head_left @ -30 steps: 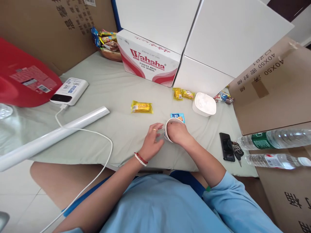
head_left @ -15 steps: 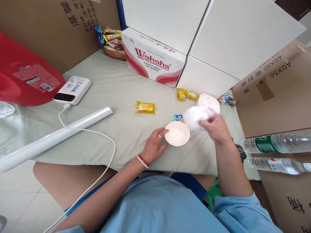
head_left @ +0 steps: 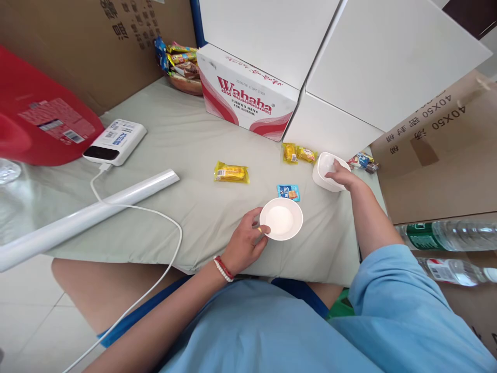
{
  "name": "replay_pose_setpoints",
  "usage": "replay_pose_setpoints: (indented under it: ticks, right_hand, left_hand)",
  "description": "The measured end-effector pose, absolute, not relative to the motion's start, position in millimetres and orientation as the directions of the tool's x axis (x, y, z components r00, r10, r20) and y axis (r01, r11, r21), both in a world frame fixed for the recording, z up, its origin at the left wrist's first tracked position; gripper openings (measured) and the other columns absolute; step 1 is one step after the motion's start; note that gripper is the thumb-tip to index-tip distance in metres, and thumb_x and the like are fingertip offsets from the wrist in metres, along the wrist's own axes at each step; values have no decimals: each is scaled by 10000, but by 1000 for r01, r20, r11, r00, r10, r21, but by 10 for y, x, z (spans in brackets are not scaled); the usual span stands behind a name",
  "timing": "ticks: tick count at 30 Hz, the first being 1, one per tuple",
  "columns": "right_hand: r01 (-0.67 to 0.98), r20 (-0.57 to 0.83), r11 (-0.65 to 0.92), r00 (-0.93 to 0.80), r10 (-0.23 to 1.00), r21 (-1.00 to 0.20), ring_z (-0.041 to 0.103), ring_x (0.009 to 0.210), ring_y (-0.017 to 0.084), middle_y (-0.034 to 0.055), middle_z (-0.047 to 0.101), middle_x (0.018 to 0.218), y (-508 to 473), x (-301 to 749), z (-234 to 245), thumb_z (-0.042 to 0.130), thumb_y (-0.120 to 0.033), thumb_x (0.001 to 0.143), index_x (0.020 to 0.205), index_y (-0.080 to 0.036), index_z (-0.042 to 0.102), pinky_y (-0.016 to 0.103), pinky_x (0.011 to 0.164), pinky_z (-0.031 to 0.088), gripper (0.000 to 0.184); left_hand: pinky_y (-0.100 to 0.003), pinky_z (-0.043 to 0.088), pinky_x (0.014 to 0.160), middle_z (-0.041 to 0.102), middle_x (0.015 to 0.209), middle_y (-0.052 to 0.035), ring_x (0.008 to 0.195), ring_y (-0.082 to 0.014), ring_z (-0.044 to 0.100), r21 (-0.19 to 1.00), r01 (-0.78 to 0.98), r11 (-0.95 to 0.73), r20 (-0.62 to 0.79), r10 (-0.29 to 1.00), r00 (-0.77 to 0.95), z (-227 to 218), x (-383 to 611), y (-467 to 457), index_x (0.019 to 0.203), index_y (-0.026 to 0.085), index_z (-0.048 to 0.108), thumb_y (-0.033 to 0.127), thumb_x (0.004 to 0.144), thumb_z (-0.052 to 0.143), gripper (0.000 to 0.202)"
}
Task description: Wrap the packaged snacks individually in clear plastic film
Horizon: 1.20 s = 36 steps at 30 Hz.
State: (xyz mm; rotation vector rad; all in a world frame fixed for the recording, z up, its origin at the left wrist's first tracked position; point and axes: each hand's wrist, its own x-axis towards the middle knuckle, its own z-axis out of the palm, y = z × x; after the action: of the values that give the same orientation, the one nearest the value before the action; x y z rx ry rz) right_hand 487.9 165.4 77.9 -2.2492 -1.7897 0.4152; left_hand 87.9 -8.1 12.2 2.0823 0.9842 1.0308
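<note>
My left hand [head_left: 248,239] grips the left rim of a round white bowl [head_left: 281,220], the thumb over its edge. The bowl tilts slightly toward me, and its pale inside shows. Off to the right, my right hand [head_left: 344,176] reaches over a square white container [head_left: 325,181], thumb and fingers apart inside its opening. No white wad shows in that hand, and the container's contents are hard to make out. A small blue packet [head_left: 288,192] lies just behind the bowl. Two yellow-wrapped snacks [head_left: 298,153] sit left of the container.
Another yellow-wrapped snack [head_left: 231,173] lies mid-table. Behind stand a Wahaha box [head_left: 248,98], white boxes [head_left: 334,114] and a snack basket [head_left: 186,84]. A white tube [head_left: 89,217], a cabled white device [head_left: 116,141] and a red jug [head_left: 46,114] are left; bottles [head_left: 446,235] lie right.
My right hand has moved away from the bowl to the square container, and the white wad it held is out of sight. The left hand has tipped the bowl slightly.
</note>
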Motion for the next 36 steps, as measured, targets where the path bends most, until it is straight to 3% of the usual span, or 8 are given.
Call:
replay_pose_setpoints:
  ticks: [4,8,14,19,24,27,33,36]
  right_hand:
    - [910,24,-226,250,968,-348,286,1563,349,207,317,1683,1298,4834,1158,740,-502,833,1631,-161,309,535,1269,255,969]
    - [852,230,187,-81,970,-489,595,1291,280,160,446,1606,309,4426,1422,627,-512,968,1570,-266,435,500,1109,488,678]
    - [723,2,376,-460,888,-580,703,1052,195,111,687,1333,-1034,3827,1290,594,-307,1034,1342,-271,656,321,887,590,317]
    - [809,-189,111,-265,946,-577,706,875,178,59,747,973,-1264,4194,1526,517,-365,1061,1025,-222,736,274,768,554,264]
    - [914,-376,-295,180,909,-277,658,670,190,69,755,807,-595,5200,2009,611,-547,948,925,-151,751,305,626,483,421]
    - [867,-210,-498,481,851,-35,698,797,185,155,765,893,269,5736,2231,473,-472,952,1009,-7,763,364,723,433,551]
    - [844,261,-498,536,803,-200,596,1284,370,444,519,1370,1431,6095,2520,462,-570,828,1221,221,589,425,876,430,892]
    - [883,297,-404,463,835,-239,653,1209,287,428,490,1416,1384,5868,2359,417,-576,879,1346,202,530,391,888,447,914]
  left_hand:
    - [-440,568,1028,494,1438,-127,1271,-268,605,827,294,-480,341,843,417,308,900,-146,980,211,668,128,879,588,154]
    - [-442,541,1054,534,1390,-113,1292,-278,592,888,259,-379,232,857,460,435,964,-183,928,218,645,136,847,617,119]
    - [-420,550,1040,596,1314,-100,1211,-256,637,945,115,-305,151,723,674,426,1159,-310,927,222,661,146,824,661,128]
    - [-424,594,1002,440,1569,-140,1383,-295,540,963,72,-258,129,680,722,368,1212,-423,1422,287,562,266,870,705,570]
    - [-404,636,919,593,1372,-112,1189,-247,662,975,142,-168,58,819,571,270,1026,-387,1258,289,666,310,942,620,320]
    - [-400,652,871,643,1244,-101,1111,-242,687,977,156,-145,55,879,473,220,930,-370,1165,269,690,340,943,623,243]
    - [-395,667,839,625,1246,-99,1079,-230,692,980,161,-121,61,940,335,196,760,-405,1239,277,650,387,940,646,319]
    - [-389,665,832,631,1217,-94,1062,-232,699,978,181,-102,54,966,254,172,620,-361,1199,264,668,415,926,655,311]
